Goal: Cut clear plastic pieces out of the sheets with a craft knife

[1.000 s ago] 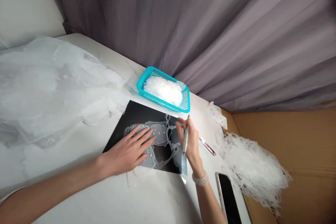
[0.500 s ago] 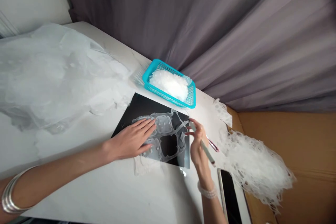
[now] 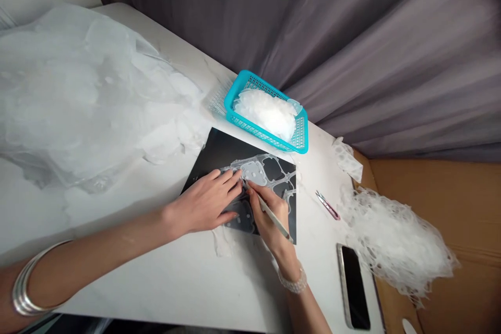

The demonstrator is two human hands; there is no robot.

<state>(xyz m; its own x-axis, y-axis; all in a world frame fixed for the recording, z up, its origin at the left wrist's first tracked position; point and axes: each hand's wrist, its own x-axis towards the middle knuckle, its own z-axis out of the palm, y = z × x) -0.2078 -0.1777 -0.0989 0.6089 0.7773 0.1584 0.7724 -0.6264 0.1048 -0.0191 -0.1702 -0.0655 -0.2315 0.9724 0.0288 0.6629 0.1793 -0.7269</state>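
Observation:
A translucent moulded sheet [image 3: 253,173], with rounded panels and cut-out openings, lies on a black mat [image 3: 213,146]. My left hand [image 3: 211,198] rests flat on the sheet's left part, fingers stretched out. My right hand [image 3: 273,216] grips a pale pen-like tool [image 3: 275,221], its tip down on the sheet close to my left fingertips. The tip itself is too small to make out. Both hands cover part of the sheet's lower half.
Behind the mat stands a turquoise basket [image 3: 250,128] of translucent pieces. A big clear plastic bag [image 3: 90,99] fills the left. At right are thread snips [image 3: 327,205], a phone [image 3: 354,287] and a heap of translucent scraps [image 3: 399,240]. A grey curtain [image 3: 274,10] hangs behind.
My right hand with the pen-like tool has moved left, from the sheet's right edge to beside my left fingers. The sheet has shifted slightly, and the whole view has turned a little.

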